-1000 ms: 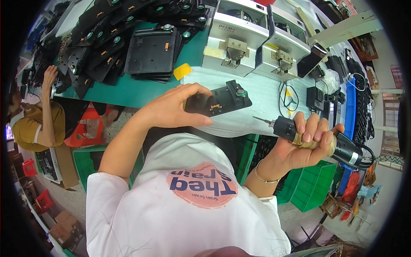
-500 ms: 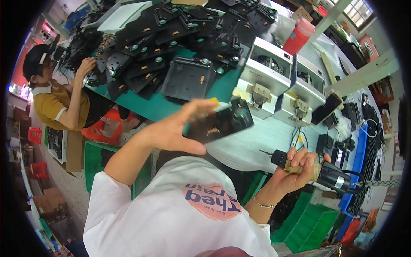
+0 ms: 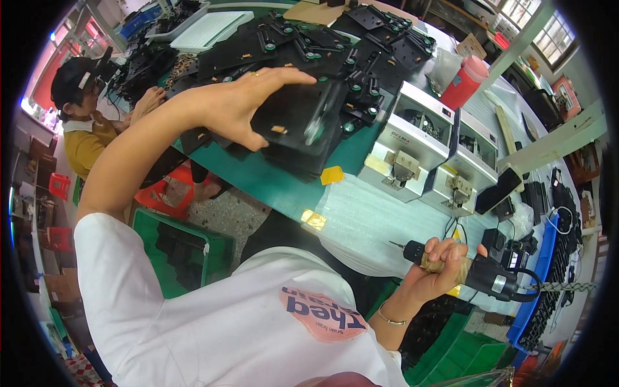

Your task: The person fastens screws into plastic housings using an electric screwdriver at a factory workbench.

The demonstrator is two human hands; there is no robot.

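My left hand (image 3: 235,106) reaches over the pile, its thumb and fingers spread across a flat black plate (image 3: 290,119). The plate is smeared by motion, lies above a stack of like plates, and carries a small copper-coloured piece and a green-ringed part along a bar. My fingers' underside is hidden, but they seem to grip its edges. My right hand (image 3: 442,264) is closed round a black electric screwdriver (image 3: 493,277) with a tape-wrapped grip, its thin bit pointing left above the white mat's edge.
Two silver screw feeders (image 3: 412,138) stand on the white mat (image 3: 367,209), beside a red jug (image 3: 464,82). Many black plates (image 3: 242,48) are heaped on the green table. A person (image 3: 90,122) works at the left. Green crates (image 3: 219,248) sit below; a blue tray (image 3: 538,284) lies at right.
My left hand has moved away and left with the black plate, from above the white mat to the stack. My right hand still holds the screwdriver, slightly shifted left.
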